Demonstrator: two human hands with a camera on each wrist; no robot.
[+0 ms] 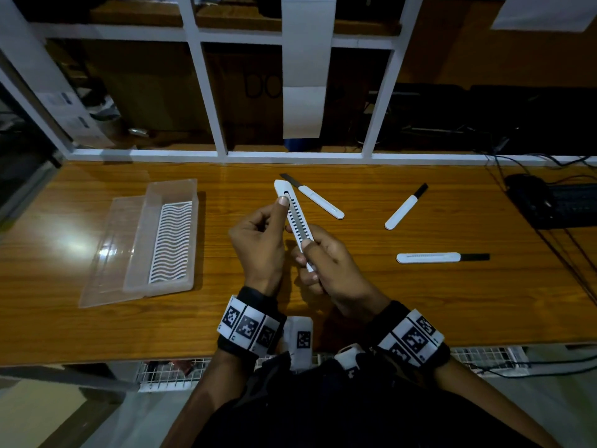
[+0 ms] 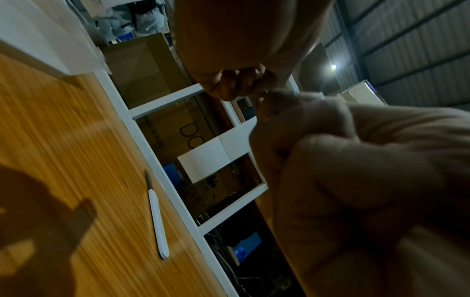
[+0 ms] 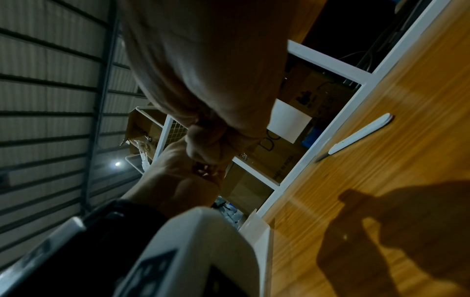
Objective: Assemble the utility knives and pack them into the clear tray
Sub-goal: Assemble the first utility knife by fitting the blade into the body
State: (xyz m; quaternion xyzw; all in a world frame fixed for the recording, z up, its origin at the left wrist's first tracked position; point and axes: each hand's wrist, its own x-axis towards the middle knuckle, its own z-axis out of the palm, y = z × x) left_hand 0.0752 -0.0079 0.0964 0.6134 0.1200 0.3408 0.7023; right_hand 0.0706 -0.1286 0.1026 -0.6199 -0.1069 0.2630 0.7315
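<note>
At the far left of the wooden table (image 1: 97, 331) sits the clear tray (image 1: 161, 240), its long axis running near to far, with a white wavy insert on its floor and no knife in it; its clear lid (image 1: 103, 253) lies flat against its left side.

To the right of the tray, above the table's middle, both hands share one white utility knife (image 1: 295, 218). The left hand (image 1: 258, 244) curls round the far part of the casing, thumb pressed just beside the slider slot near the tip. The right hand (image 1: 332, 270) is closed round the near end, thumb on top. The knife's long axis runs from the near right up to the far left, so its tip already points roughly toward the tray side. The left hand is nearer the tray, so a hand-over to the left would likely suit packing, after turning the knife to match the tray's length.

Further right, three more knives lie on the table with dark blades out: one (image 1: 318, 198) just beyond the hands, one (image 1: 405, 206) angled to the right, one (image 1: 433, 257) lying left to right.
</note>
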